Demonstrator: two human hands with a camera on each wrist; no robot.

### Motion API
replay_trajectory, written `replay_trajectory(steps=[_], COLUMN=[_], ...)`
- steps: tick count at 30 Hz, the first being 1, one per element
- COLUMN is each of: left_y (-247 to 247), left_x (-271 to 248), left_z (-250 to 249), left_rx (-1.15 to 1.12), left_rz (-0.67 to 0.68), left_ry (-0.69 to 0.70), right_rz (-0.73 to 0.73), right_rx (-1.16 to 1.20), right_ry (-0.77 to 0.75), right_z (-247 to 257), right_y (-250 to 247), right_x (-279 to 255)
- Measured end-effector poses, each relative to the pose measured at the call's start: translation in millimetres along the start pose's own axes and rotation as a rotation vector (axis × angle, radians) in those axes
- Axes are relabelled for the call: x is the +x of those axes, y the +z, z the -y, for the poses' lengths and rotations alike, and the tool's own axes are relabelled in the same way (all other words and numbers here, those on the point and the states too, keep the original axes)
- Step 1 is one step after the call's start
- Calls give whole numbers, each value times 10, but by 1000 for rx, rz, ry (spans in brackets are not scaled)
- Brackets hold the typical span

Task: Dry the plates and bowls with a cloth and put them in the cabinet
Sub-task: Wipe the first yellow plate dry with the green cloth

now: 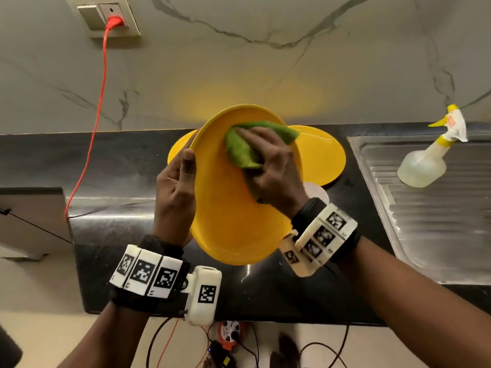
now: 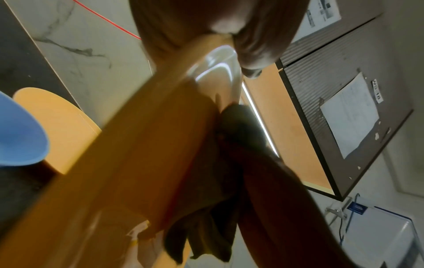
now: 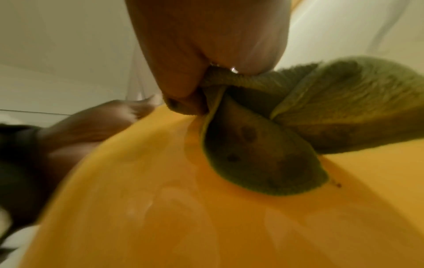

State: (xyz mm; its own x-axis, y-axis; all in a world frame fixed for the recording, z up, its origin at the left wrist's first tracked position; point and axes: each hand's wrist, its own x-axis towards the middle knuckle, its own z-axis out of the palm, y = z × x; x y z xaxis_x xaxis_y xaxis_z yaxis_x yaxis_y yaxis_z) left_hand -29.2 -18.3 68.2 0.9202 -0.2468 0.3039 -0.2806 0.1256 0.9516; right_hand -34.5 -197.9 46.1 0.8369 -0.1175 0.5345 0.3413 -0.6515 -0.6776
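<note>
Early stage, I'd judge. Left hand [image 1: 174,192] grips the yellow plate [image 1: 233,221] by its left rim, tilted above the counter [image 1: 111,166]. Right hand [image 1: 273,168] clutches the green cloth [image 1: 241,152], wiping its face. Droplets remain; another yellow plate [image 1: 322,158] waits behind. Nothing visibly in a cabinet.

The right hand [image 3: 206,54] pinched a folded green cloth [image 3: 286,136] and pressed it on the yellow plate [image 3: 183,217]. The left hand [image 3: 91,130] gripped the plate's far edge.
</note>
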Motion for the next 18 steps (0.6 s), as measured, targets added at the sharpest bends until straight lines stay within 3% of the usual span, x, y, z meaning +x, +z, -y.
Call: replay_trajectory(steps=[4, 7, 14, 18], left_y=[-114, -157, -167, -169], left_x=[-16, -46, -49, -101], left_z=[16, 23, -101, -71], left_rx=[-86, -79, -12, 6], left_rz=[-35, -59, -37, -21], left_ry=[-26, -37, 56, 65], right_rz=[188, 184, -128, -175], right_rx=[44, -6, 28, -18], right_ry=[-197, -274, -27, 182], right_z=[367, 369, -21, -307], right_y=[310, 395, 66, 3], right_x=[-428, -450, 22, -96])
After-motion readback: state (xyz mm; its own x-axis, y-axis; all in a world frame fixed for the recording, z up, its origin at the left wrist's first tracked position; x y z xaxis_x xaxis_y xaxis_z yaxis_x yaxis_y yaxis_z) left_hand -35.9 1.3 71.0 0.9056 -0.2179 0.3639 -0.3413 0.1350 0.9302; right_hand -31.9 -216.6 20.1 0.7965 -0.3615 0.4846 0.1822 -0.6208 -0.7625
